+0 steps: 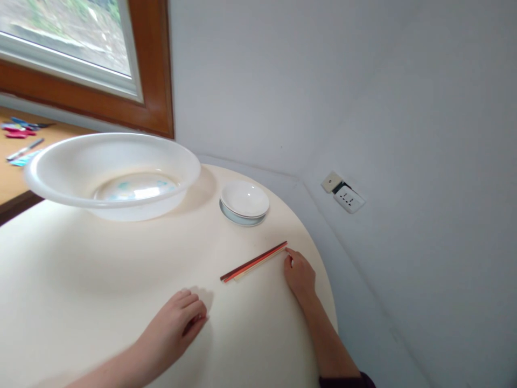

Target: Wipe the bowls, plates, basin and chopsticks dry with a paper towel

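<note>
Several chopsticks, dark brown, red-orange and pale, lie side by side in a slanting bundle on the cream round table. My right hand is at their right end, its index fingertip touching or almost touching the pale ones. Its thumb is apart from the index finger, and nothing is gripped. To the left and nearer to me, my left hand hovers over or rests on the table with fingers curled in loosely; no object shows in it. Beyond the chopsticks sits a small stack of white dishes, the upper one slightly off-centre.
A large translucent white basin stands at the table's back left. Behind it, a wooden desk carries a pen and small coloured items. Walls border the table's right side, with a socket low down.
</note>
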A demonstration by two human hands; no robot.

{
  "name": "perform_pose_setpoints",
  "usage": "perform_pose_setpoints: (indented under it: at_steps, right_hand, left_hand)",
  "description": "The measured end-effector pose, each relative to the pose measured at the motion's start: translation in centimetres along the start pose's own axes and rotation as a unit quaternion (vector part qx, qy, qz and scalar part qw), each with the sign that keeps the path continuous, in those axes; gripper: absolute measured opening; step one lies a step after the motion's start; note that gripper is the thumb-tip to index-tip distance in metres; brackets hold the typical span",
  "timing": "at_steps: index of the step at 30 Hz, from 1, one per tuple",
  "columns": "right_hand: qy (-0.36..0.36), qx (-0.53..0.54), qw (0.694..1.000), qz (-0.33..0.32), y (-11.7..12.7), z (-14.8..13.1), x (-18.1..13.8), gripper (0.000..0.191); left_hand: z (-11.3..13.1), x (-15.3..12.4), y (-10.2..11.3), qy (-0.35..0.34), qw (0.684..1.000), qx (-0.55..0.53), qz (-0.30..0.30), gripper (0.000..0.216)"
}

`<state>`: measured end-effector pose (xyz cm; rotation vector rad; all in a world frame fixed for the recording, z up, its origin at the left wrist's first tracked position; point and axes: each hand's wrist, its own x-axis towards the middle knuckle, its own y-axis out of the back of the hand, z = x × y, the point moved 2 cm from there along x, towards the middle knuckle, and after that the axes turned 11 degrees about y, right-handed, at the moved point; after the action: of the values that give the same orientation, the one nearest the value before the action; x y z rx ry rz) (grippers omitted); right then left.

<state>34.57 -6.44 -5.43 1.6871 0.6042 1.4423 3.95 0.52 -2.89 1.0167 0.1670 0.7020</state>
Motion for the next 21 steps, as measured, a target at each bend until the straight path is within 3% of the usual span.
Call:
perform_pose_setpoints:
  at_steps: [5, 15, 18, 21]
  right_hand:
    - [-0.022, 0.015, 0.999, -0.034, 0.1, -0.3, 0.0, 0.030]
    - [-0.017, 0.063, 0.998, 0.003, 1.1, -0.8, 0.2, 0.028]
    - [0.055, 0.146, 0.988, 0.019, 2.1, -3.1, 0.0, 0.021]
    - [0.170, 0.198, 0.965, -0.022, 2.7, -6.4, -0.6, 0.018]
  left_hand:
    - [-0.1, 0.0, -0.1, 0.001, 1.000, 0.006, -0.001, 0.025]
    - [-0.1, 0.0, 0.0, 0.008, 1.000, -0.023, 0.002, 0.023]
    - [0.0, 0.0, -0.1, 0.006, 1.000, -0.022, 0.003, 0.023]
    - [0.0, -0.1, -0.1, 0.006, 1.000, -0.015, -0.002, 0.024]
